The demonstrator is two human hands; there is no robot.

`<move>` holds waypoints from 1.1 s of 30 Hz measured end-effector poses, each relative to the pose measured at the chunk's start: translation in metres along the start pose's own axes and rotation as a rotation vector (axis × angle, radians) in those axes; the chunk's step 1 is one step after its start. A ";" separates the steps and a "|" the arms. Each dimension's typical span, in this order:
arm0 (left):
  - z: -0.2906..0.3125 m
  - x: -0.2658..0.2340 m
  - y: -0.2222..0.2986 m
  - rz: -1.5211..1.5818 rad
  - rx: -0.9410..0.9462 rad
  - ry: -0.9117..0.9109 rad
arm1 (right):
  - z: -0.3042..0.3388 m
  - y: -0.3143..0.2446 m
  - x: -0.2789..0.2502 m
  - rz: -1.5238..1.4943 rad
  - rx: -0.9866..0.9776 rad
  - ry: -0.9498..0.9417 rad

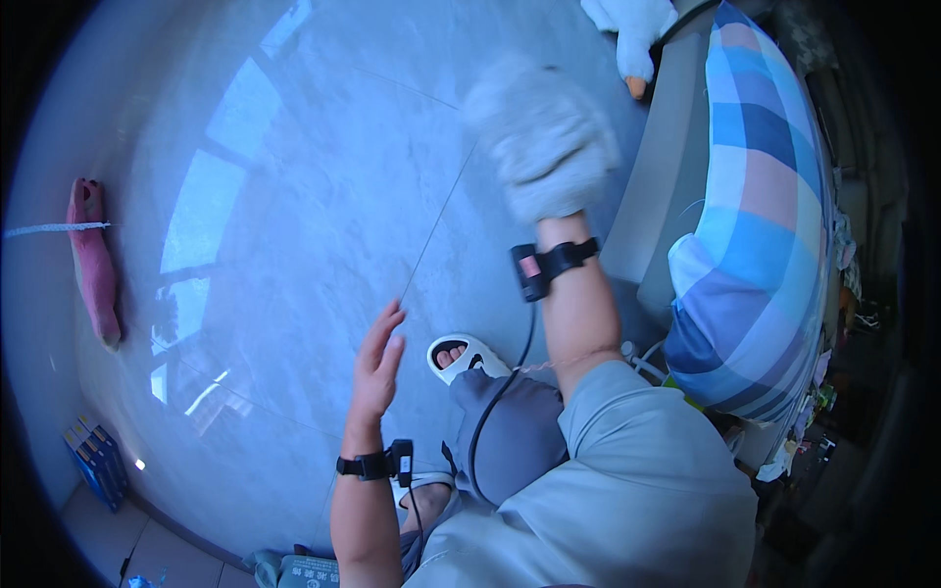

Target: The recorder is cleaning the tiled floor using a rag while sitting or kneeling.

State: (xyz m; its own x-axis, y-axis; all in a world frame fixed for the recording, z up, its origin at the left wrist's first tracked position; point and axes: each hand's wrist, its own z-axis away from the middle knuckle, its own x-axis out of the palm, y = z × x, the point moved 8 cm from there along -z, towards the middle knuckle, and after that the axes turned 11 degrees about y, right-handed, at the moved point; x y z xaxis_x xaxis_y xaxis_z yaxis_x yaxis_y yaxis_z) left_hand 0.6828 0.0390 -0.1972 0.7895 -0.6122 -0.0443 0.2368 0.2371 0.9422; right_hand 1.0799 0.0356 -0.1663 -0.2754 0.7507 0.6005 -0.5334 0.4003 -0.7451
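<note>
A fluffy pale grey mitt or cloth bundle (544,142) covers my right hand (563,228) as far as the wrist. It is raised in front of me, above the floor and left of the sofa, and motion blurs it. That hand's fingers are hidden, so I cannot see how they are held inside. My left hand (375,372) is held up over the floor with its fingers stretched out and nothing in it. Each wrist bears a black strap with a small device, and a cable hangs from it.
At my right is a grey sofa (662,176) with a blue checked cushion (755,196). A white plush bird (637,39) lies at the far end. Far left on the glossy grey floor (323,196) are a pink plush toy (95,265) and a blue box (96,461).
</note>
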 end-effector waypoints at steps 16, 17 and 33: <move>0.062 -0.086 -0.067 0.047 -0.429 0.299 | -0.053 0.123 -0.113 2.225 0.196 -0.065; 0.053 -0.067 -0.047 0.035 -0.451 0.183 | -0.058 0.125 -0.109 2.268 0.285 -0.152; -0.051 0.157 0.236 -0.670 0.494 -0.700 | -0.112 0.068 -0.168 2.303 0.230 -0.603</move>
State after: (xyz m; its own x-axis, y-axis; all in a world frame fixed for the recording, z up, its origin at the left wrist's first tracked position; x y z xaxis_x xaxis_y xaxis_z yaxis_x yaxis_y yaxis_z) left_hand 0.8914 0.0371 0.0008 0.0502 -0.8355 -0.5471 0.1213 -0.5387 0.8337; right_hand 1.1798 -0.0049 -0.3505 -0.3963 -0.4657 -0.7913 0.8076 -0.5868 -0.0590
